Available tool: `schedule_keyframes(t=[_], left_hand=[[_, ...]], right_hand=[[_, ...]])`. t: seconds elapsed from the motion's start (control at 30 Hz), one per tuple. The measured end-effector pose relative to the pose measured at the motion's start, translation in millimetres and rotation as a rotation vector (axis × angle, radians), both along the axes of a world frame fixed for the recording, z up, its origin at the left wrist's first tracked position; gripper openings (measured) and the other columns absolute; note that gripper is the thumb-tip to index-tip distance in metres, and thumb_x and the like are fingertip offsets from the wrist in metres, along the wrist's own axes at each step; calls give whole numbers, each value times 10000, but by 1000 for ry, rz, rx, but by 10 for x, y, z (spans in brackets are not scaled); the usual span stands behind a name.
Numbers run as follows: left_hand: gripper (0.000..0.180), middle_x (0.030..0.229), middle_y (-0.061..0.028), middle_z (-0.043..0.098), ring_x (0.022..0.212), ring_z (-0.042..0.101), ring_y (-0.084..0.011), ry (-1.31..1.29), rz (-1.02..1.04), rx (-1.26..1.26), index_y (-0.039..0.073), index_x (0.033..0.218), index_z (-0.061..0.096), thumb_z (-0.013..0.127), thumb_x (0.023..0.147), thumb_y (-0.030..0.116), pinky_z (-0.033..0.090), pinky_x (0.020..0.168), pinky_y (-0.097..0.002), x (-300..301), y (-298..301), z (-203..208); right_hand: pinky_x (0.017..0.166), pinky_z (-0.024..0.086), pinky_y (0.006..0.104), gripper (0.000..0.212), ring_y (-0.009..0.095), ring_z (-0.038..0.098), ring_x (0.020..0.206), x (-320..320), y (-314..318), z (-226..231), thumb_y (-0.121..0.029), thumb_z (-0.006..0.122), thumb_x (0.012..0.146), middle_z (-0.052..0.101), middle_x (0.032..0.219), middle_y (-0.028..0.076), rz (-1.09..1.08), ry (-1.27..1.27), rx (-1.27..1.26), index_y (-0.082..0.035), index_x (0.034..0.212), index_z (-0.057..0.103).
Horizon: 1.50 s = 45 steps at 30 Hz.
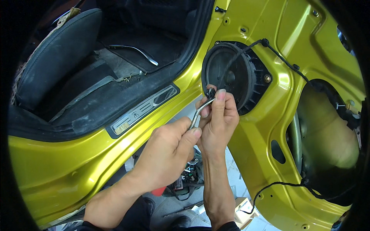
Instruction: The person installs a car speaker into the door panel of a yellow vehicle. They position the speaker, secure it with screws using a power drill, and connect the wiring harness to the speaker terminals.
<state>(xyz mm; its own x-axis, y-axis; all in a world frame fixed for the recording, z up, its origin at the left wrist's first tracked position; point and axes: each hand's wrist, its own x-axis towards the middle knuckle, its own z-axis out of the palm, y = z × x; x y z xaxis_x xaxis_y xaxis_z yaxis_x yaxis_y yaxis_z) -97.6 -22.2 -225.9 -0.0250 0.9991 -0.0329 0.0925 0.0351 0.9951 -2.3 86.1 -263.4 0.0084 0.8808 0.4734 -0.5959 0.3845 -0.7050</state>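
Door shell (293,50), yellow-green metal, stripped of trim, fills 1 to 5 o'clock. Its round opening at 1 o'clock holds a black speaker (231,77), ribbed rim, cone facing me. The large cut-out (327,131) at 3 o'clock holds a grey tube and dark wiring; what lies deeper I cannot tell. A black cable (285,61) runs from the speaker's top edge toward 3 o'clock; a second cable (277,186) loops out at 5 o'clock.

Car cabin, 10 to 12 o'clock: black seat (58,57), dark floor mat (127,57) with a bright bent metal rod (135,50) lying on it. Sill plate (144,109), silver and black, at 9 o'clock of my hands, set in the yellow sill (77,161).

Clip (210,93), small, black, at centre frame, just in front of the speaker's lower left rim. My right hand (217,119) pinches it between thumb and fingertips, fingers upright. Tool (199,111), slim bright metal bar with a bent tip, meets the clip from 7 o'clock. My left hand (169,152) is closed round the tool's lower end, thumb pressed along it, sitting at 7 o'clock of the right hand and touching it.

Floor (231,169), 6 o'clock, below my wrists: a dark open bag (189,177) holding small mixed parts, too small to tell apart; a red object beside it; a cardboard box (243,210) at 5 o'clock.
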Motion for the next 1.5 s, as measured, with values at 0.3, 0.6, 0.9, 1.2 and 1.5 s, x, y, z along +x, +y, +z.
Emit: schedule_keyframes(t=[0.3, 0.6, 0.9, 1.2, 1.5], left_hand=[[203, 625, -252, 582, 573, 610, -459, 627, 198, 468, -18, 894, 513, 581, 1016, 130, 454, 521, -491, -42, 66, -83], [321, 548, -23, 468, 364, 437, -112, -563, -131, -121, 3, 888, 561, 489, 1090, 242, 351, 347, -253, -59, 20, 85], [168, 666, -276, 572, 611, 602, -455, 600, 213, 525, -30, 890, 553, 610, 991, 91, 455, 531, -485, -65, 131, -157], [173, 606, -233, 627, 577, 654, -439, 882, 220, 535, 4, 878, 581, 630, 973, 140, 510, 543, -521, -156, 67, -22], [194, 662, -241, 639, 623, 658, -441, 866, 199, 496, -6, 886, 590, 623, 979, 160, 507, 583, -521, -188, 39, 60]], right_hand=[[580, 372, 201, 313, 36, 460, 632, 7, 18, 6, -292, 579, 1077, 581, 735, -11, 11, -17, 6, -42, 890, 601], [579, 367, 186, 286, 29, 472, 630, 10, 25, -40, -274, 603, 1066, 610, 760, -3, -201, -170, 44, -19, 939, 636], [561, 345, 197, 348, 21, 421, 609, 77, 72, -22, -299, 567, 1083, 504, 687, -51, -148, -223, 85, -55, 835, 568], [541, 307, 207, 372, 26, 377, 581, 90, 22, -22, -332, 523, 1099, 474, 659, -50, -147, -245, 56, -27, 917, 634], [527, 311, 218, 421, 40, 393, 570, 87, -7, 15, -372, 488, 1107, 540, 703, -9, -87, -185, -20, -10, 943, 630]])
